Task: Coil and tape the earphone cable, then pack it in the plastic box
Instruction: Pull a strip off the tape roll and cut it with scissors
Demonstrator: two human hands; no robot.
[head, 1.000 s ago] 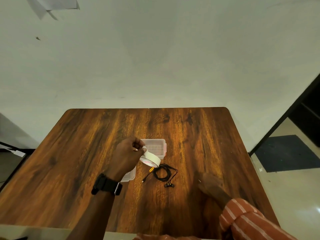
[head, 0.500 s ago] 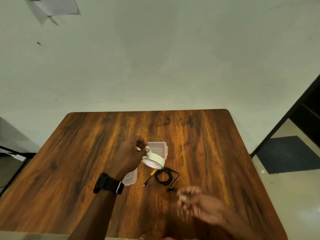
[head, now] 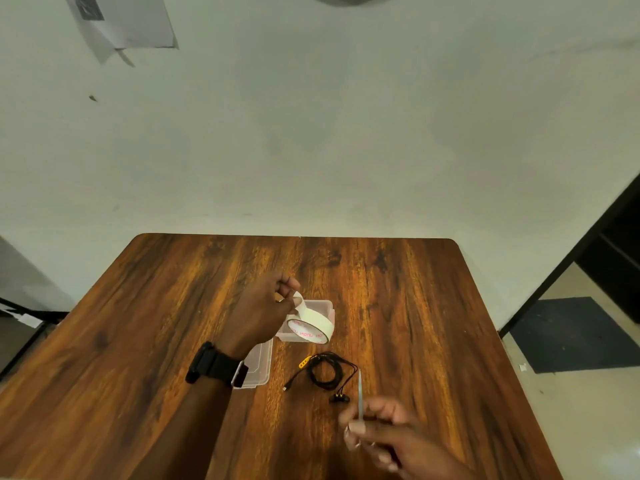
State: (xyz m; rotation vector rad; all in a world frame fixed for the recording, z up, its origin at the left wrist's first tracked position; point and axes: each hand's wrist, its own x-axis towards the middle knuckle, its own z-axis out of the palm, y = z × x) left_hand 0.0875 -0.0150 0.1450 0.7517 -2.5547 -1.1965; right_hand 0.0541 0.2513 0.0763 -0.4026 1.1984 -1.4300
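Observation:
The black earphone cable (head: 325,374) lies loosely coiled on the wooden table (head: 433,306), with a yellow part at its left and the earbuds at its near end. My left hand (head: 259,313), a black watch on its wrist, pinches the loose end of a white tape roll (head: 311,323) and holds it over the clear plastic box (head: 327,306). My right hand (head: 388,434) is near the front, just right of the earbuds. It pinches a thin pale strip (head: 360,393) that stands upright; I cannot tell what the strip is.
The box's clear lid (head: 259,368) lies on the table under my left wrist. A white wall rises behind the table, with a paper sheet (head: 121,26) stuck to it. At the right there is floor with a dark mat (head: 571,334).
My right hand has lifted off the table's right side and come to the front centre, now pinching a thin strip. My left hand has stayed over the box with the tape roll.

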